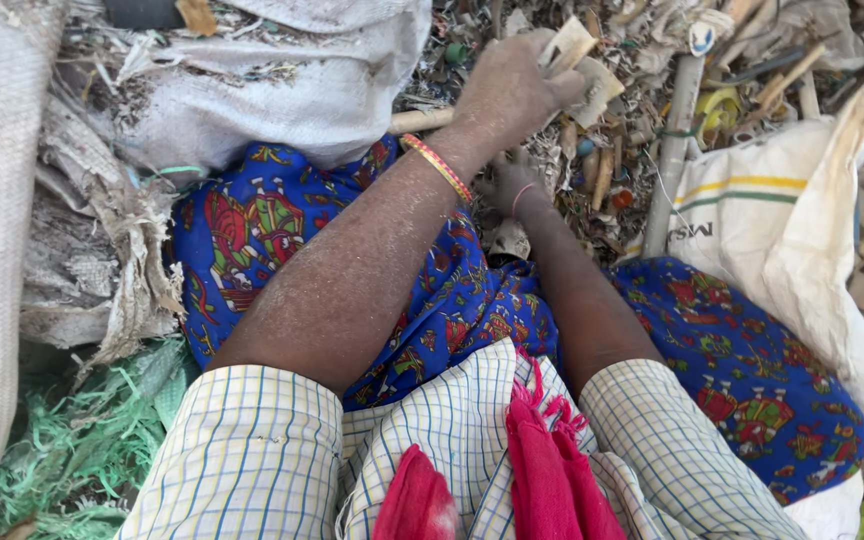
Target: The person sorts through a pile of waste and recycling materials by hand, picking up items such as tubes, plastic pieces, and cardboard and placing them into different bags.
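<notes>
Cardboard scraps (580,62) pinched in the closed grip of the left hand (512,90), above the littered debris pile (612,170); right hand (514,185) below it, grip hidden, cannot tell; white woven sack (772,230) just right

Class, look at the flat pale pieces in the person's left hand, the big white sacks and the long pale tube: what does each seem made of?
The flat pale pieces in the left hand look like cardboard or thin wood: matte, beige, stiff edges. The big white sacks seem woven plastic: a fine weave shows, with frayed strands. The long pale tube looks like rigid plastic, smooth and dull, though that stays uncertain.
</notes>
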